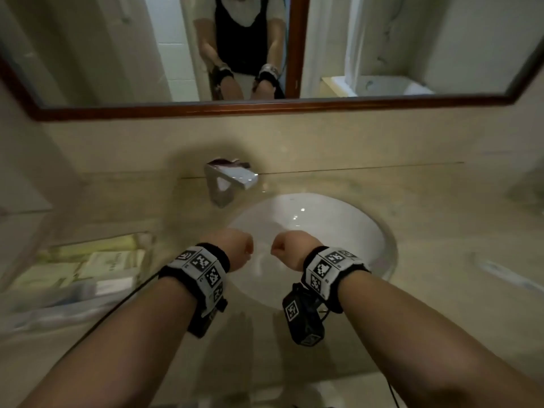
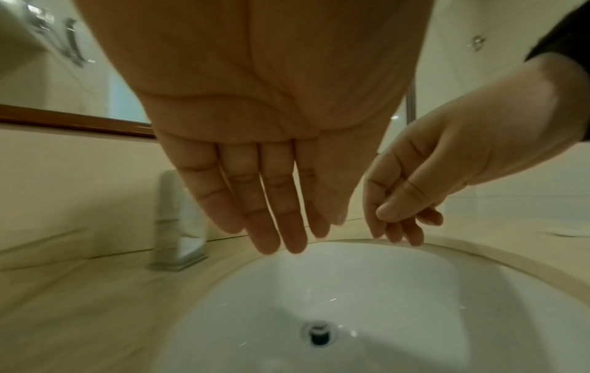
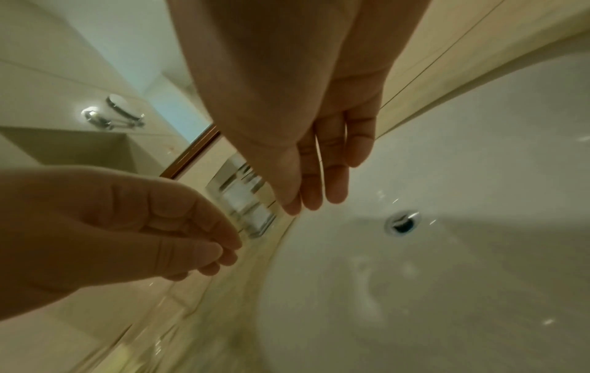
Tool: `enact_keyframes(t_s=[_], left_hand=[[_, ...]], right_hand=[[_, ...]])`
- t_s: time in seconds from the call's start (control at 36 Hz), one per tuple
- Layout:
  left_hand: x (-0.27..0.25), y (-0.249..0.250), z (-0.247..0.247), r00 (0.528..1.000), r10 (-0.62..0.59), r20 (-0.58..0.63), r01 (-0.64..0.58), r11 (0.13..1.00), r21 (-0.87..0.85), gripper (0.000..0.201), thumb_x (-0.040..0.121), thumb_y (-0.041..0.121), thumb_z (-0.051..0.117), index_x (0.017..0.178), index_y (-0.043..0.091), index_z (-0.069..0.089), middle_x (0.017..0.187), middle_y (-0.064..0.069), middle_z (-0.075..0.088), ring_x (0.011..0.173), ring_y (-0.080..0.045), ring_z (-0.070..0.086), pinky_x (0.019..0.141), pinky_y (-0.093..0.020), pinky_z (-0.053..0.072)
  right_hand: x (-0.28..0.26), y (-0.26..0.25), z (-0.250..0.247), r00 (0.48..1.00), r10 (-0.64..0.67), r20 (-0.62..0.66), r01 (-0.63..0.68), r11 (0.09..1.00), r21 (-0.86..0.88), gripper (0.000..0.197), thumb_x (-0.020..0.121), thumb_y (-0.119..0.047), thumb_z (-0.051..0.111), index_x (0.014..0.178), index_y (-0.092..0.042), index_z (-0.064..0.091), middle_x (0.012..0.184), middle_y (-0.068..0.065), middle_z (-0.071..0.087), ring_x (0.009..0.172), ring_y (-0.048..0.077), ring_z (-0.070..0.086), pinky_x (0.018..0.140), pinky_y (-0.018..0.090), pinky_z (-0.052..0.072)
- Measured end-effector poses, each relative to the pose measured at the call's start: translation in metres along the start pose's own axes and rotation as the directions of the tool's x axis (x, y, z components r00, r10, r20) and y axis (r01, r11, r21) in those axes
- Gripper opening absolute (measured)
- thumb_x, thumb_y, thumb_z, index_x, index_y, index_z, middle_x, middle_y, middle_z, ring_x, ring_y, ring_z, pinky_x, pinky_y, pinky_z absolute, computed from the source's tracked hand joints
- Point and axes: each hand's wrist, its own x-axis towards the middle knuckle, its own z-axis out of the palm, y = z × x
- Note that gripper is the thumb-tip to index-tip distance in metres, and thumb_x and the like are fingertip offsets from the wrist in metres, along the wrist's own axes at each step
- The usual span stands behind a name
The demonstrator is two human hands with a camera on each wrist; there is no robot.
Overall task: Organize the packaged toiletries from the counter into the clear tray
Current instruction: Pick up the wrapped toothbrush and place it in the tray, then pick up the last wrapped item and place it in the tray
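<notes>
Both the left hand [image 1: 232, 249] and the right hand [image 1: 290, 249] hung over the sink [image 1: 353, 219] with each grip slack and empty, so the sound move was leftward to the packaged toiletries [image 1: 97, 266] in the clear tray [image 1: 26, 231] on the tabletop [image 1: 441, 201], squaring them gently

The light is dim and yellowish in all three views. Small white glints sit on the glossy white oval ceramic sink basin [image 1: 309, 219] beyond the fingers, and on its dark round metal drain [image 2: 318, 332] below the fingertips. The square chrome tap [image 3: 245, 202], just behind the fingertips, is smeared by motion blur. The stack of pale packets in the clear plastic tray [image 1: 73, 272] is soft and streaked. The dark wooden mirror frame [image 1: 265, 108] bows from wide-angle distortion.
</notes>
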Motion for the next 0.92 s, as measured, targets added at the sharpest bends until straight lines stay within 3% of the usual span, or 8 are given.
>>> enact_keyframes(t_s=[0.08,0.25,0.5,0.58,0.75,0.92], left_hand=[[0.016,0.051,-0.007,0.997,0.079,-0.005,-0.078,0.996,0.047,0.029,0.096,0.027,0.044,0.12,0.02,0.059,0.123,-0.003,0.061,0.112,-0.023,0.057,0.097,-0.033,0.046],[0.042,0.147,-0.014,0.976,0.215,-0.038,-0.21,0.973,0.09,0.03,0.097,0.028,0.043,0.121,0.021,0.06,0.123,-0.001,0.062,0.112,-0.022,0.058,0.096,-0.033,0.047],[0.067,0.259,-0.003,0.951,0.31,-0.001,-0.309,0.947,0.09,0.028,0.097,0.025,0.041,0.117,0.019,0.06,0.121,-0.002,0.062,0.109,-0.024,0.058,0.097,-0.034,0.047],[0.075,0.292,0.005,0.937,0.346,0.041,-0.349,0.931,0.104,0.028,0.097,0.024,0.041,0.114,0.015,0.061,0.118,-0.006,0.063,0.107,-0.026,0.059,0.097,-0.038,0.047],[0.092,0.338,0.019,0.928,0.361,0.09,-0.369,0.924,0.098,0.028,0.096,0.028,0.044,0.118,0.019,0.058,0.125,-0.003,0.057,0.115,-0.024,0.055,0.099,-0.034,0.045],[0.105,0.365,0.024,0.926,0.36,0.115,-0.372,0.923,0.1,0.025,0.095,0.027,0.046,0.115,0.021,0.059,0.124,-0.002,0.057,0.114,-0.023,0.055,0.098,-0.034,0.046]], right_hand=[[-0.019,0.045,-0.011,0.998,0.055,-0.034,-0.053,0.997,0.05,0.03,0.097,-0.023,0.045,0.118,-0.012,0.062,0.122,0.011,0.063,0.113,0.027,0.056,0.092,0.029,0.042],[-0.055,0.136,-0.025,0.977,0.192,-0.092,-0.182,0.977,0.112,0.028,0.097,-0.024,0.044,0.114,-0.014,0.064,0.119,0.008,0.064,0.111,0.026,0.057,0.092,0.032,0.044],[-0.11,0.262,-0.032,0.914,0.392,-0.109,-0.366,0.909,0.201,0.03,0.094,-0.022,0.047,0.113,-0.008,0.066,0.116,0.014,0.066,0.109,0.03,0.059,0.091,0.033,0.047],[-0.126,0.305,-0.032,0.865,0.485,-0.126,-0.44,0.856,0.271,0.031,0.092,-0.019,0.048,0.119,-0.013,0.062,0.126,0.011,0.059,0.116,0.029,0.056,0.098,0.033,0.045],[-0.152,0.377,-0.028,0.696,0.698,-0.168,-0.657,0.714,0.242,0.044,0.092,-0.026,0.047,0.136,-0.025,0.041,0.139,0.009,0.04,0.127,0.031,0.039,0.104,0.041,0.036],[-0.169,0.418,-0.016,0.643,0.754,-0.136,-0.737,0.657,0.159,0.044,0.094,-0.029,0.042,0.138,-0.021,0.036,0.14,0.01,0.041,0.129,0.032,0.038,0.104,0.044,0.03]])
